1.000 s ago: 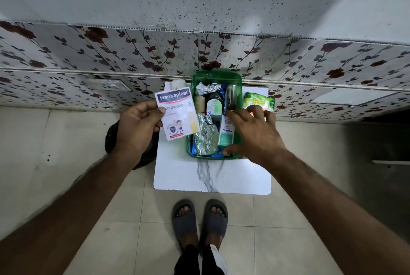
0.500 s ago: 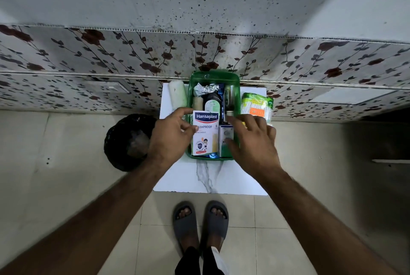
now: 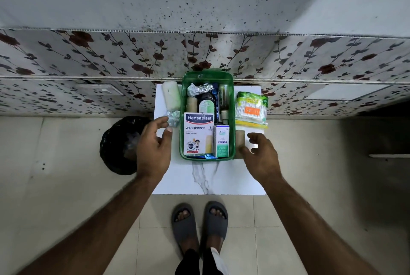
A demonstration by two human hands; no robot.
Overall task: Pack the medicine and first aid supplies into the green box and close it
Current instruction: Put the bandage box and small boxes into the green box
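Observation:
The green box [image 3: 232,106] stands open on a small white table [image 3: 208,177]. Inside lie a Hansaplast carton [image 3: 198,134], a small Optibex carton [image 3: 221,140], a dark bottle [image 3: 206,104], foil strips [image 3: 197,89] and other items. My left hand [image 3: 154,148] hovers left of the box, fingers apart, its tips near a small foil blister pack [image 3: 173,117]. My right hand [image 3: 260,155] is spread right of the box, beside a beige roll [image 3: 240,141]. A white bandage roll [image 3: 171,97] lies left of the box, a pack of cotton buds [image 3: 251,108] to the right.
A bin lined with a black bag [image 3: 121,144] stands on the floor left of the table. A flower-patterned wall panel [image 3: 88,57] rises right behind the table. My feet in grey slippers [image 3: 199,223] are on the tiled floor in front.
My left hand laid the Hansaplast carton into the box and let go, then drew back left. My right hand came off the box contents and moved out to the right.

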